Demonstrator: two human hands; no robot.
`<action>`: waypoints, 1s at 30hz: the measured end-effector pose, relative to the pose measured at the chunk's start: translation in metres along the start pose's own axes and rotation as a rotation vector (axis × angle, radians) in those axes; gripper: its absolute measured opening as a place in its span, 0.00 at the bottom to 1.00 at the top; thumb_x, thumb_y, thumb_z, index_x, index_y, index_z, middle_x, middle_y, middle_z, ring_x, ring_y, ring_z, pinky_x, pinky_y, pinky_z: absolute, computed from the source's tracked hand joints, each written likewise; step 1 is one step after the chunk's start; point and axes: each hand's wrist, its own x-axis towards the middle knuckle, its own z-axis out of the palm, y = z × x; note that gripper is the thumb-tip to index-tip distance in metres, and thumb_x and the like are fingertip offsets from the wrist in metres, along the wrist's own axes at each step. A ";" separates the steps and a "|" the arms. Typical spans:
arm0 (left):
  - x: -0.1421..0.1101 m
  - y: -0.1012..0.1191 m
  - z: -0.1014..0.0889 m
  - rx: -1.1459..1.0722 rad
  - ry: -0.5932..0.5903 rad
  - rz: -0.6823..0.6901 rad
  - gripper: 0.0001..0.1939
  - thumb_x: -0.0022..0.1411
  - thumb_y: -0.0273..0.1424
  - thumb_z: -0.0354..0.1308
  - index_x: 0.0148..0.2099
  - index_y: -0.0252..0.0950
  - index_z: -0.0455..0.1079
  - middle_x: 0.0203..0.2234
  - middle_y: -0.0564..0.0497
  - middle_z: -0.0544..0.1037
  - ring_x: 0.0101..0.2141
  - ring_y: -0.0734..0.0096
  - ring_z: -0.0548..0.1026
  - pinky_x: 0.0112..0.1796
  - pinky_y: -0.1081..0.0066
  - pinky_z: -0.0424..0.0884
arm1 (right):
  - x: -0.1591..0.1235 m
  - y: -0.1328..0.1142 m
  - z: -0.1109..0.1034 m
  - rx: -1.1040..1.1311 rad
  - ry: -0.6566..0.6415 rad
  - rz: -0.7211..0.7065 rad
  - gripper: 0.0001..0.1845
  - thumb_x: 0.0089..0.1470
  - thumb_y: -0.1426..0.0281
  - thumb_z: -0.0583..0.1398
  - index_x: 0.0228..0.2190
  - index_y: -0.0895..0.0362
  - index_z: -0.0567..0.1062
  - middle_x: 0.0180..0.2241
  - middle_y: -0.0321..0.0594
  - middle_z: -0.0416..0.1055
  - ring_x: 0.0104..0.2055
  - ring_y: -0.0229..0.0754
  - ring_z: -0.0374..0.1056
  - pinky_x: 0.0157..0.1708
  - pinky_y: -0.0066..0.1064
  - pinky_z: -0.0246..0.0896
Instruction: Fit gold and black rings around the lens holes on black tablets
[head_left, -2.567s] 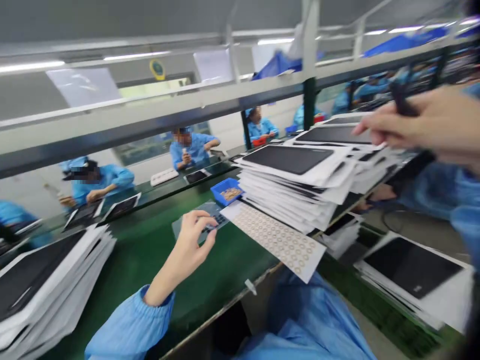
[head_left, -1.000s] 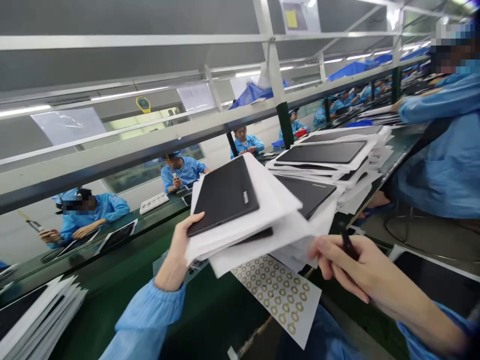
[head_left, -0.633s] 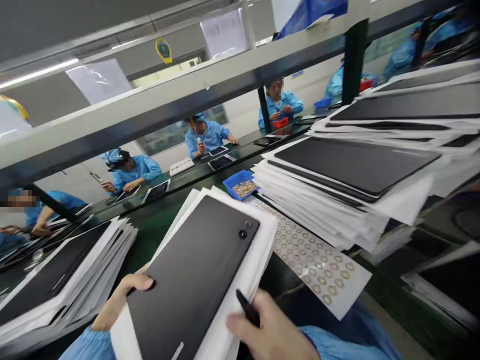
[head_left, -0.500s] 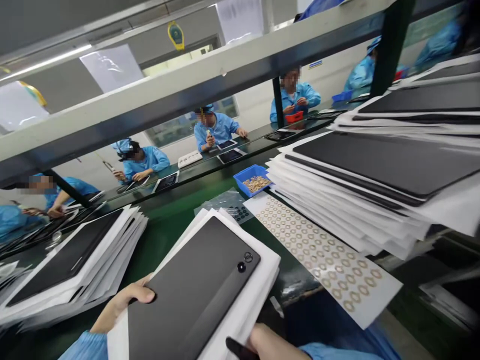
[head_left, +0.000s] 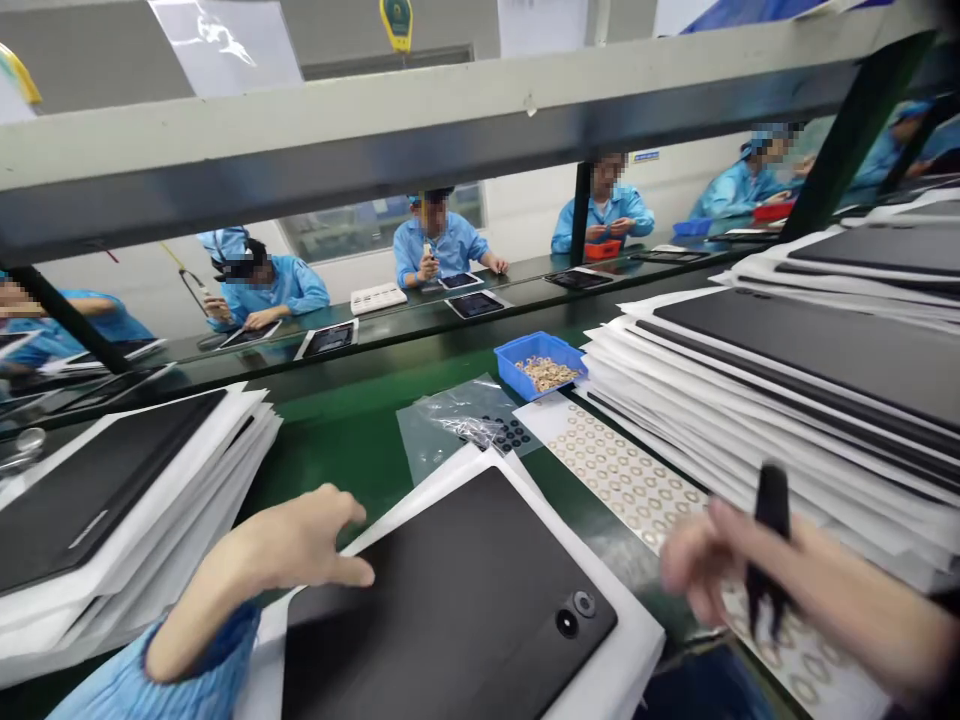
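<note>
In front of me a dark grey tablet back cover, with two round camera openings near its right corner, lies on white sheets. My left hand is at its left edge, thumb and fingers apart, the thumb tip over the cover; whether it touches is unclear. My right hand, smeared by motion, is off to the right above a sheet of ring stickers. Held in it is a dark tool that looks like black tweezers, its tips pointing down.
Stacks of dark covers between white sheets stand right, with another stack left. A blue bin of small rings and a clear bag with black rings lie beyond. Co-workers in blue sit across the line under a beam.
My left hand has loosened from the cover's edge. My right hand has moved from the lower edge of the sheets up and right with the dark tool. The view has turned and levelled somewhat.
</note>
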 end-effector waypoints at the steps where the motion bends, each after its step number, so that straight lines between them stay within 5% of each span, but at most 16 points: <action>1: 0.003 0.010 -0.002 0.085 0.072 0.047 0.31 0.50 0.46 0.60 0.51 0.30 0.69 0.46 0.37 0.72 0.47 0.40 0.69 0.47 0.52 0.63 | 0.023 -0.014 -0.008 0.054 -0.034 0.040 0.31 0.53 0.46 0.51 0.21 0.57 0.79 0.18 0.49 0.72 0.19 0.41 0.69 0.19 0.29 0.64; 5: 0.035 0.055 0.011 0.205 0.193 0.591 0.28 0.63 0.44 0.51 0.61 0.36 0.58 0.58 0.42 0.61 0.56 0.56 0.60 0.55 0.60 0.57 | 0.096 -0.031 -0.001 0.358 -0.017 0.289 0.33 0.55 0.48 0.50 0.17 0.62 0.73 0.16 0.46 0.69 0.15 0.37 0.66 0.16 0.27 0.62; 8: 0.059 0.077 0.035 0.221 0.197 0.818 0.26 0.64 0.45 0.49 0.60 0.40 0.59 0.58 0.42 0.59 0.57 0.51 0.56 0.55 0.53 0.56 | 0.126 -0.012 0.022 0.435 0.059 0.289 0.22 0.59 0.58 0.53 0.22 0.61 0.70 0.20 0.44 0.72 0.22 0.38 0.71 0.27 0.28 0.68; 12: 0.061 0.082 0.056 0.216 0.159 0.888 0.27 0.63 0.47 0.50 0.60 0.40 0.59 0.55 0.41 0.63 0.55 0.45 0.57 0.52 0.46 0.59 | 0.144 0.020 0.037 0.406 0.110 0.236 0.11 0.59 0.67 0.56 0.29 0.62 0.70 0.25 0.39 0.73 0.28 0.36 0.72 0.34 0.29 0.69; 18: 0.050 0.092 0.049 0.265 0.161 0.910 0.24 0.62 0.45 0.53 0.58 0.43 0.63 0.51 0.43 0.66 0.52 0.44 0.61 0.48 0.47 0.62 | 0.152 0.048 0.039 0.311 0.140 0.143 0.11 0.60 0.66 0.56 0.35 0.62 0.72 0.30 0.36 0.72 0.30 0.35 0.71 0.32 0.32 0.69; 23: 0.097 0.122 0.047 0.267 0.369 0.833 0.21 0.64 0.39 0.52 0.54 0.31 0.66 0.53 0.38 0.66 0.56 0.48 0.57 0.54 0.53 0.56 | 0.157 0.060 0.039 0.175 0.251 0.045 0.13 0.56 0.60 0.57 0.28 0.57 0.68 0.20 0.36 0.72 0.22 0.42 0.72 0.27 0.34 0.70; 30: 0.138 0.129 0.062 0.258 0.278 0.835 0.26 0.66 0.41 0.48 0.58 0.26 0.63 0.56 0.37 0.64 0.57 0.54 0.61 0.57 0.58 0.55 | 0.154 0.052 0.038 0.023 0.269 -0.015 0.16 0.51 0.57 0.59 0.25 0.58 0.69 0.19 0.42 0.75 0.23 0.47 0.74 0.26 0.34 0.68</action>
